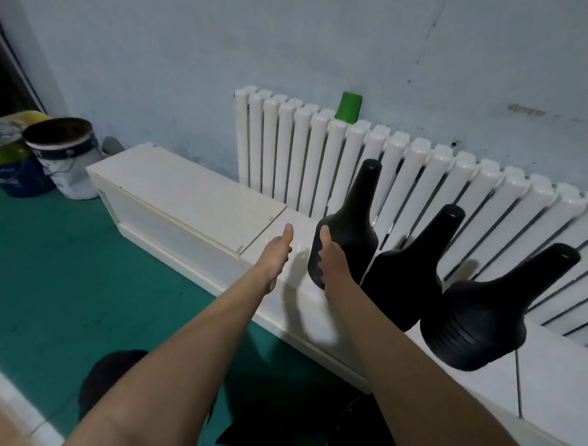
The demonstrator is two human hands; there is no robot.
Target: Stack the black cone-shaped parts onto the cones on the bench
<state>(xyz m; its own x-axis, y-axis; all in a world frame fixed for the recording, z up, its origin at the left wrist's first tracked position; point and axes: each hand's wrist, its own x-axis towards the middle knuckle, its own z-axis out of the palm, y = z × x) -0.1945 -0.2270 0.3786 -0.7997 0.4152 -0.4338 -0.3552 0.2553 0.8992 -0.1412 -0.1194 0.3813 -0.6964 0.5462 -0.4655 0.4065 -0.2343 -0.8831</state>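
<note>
Three black cone-shaped parts stand in a row on the white bench (192, 198): a left cone (353, 225), a middle cone (415, 272) and a right cone (484, 318) with ribbed rings at its base. My right hand (330, 258) lies against the left cone's near side with straight fingers, thumb up. My left hand (278, 252) hovers over the bench just left of that cone, fingers straight, holding nothing. More black shapes (117, 380) lie on the floor below my arms, largely hidden.
A white radiator (322, 156) stands behind the bench with a green cup (349, 106) on top. Two paint buckets (63, 155) sit on the green floor at the far left. The bench's left part holds nothing.
</note>
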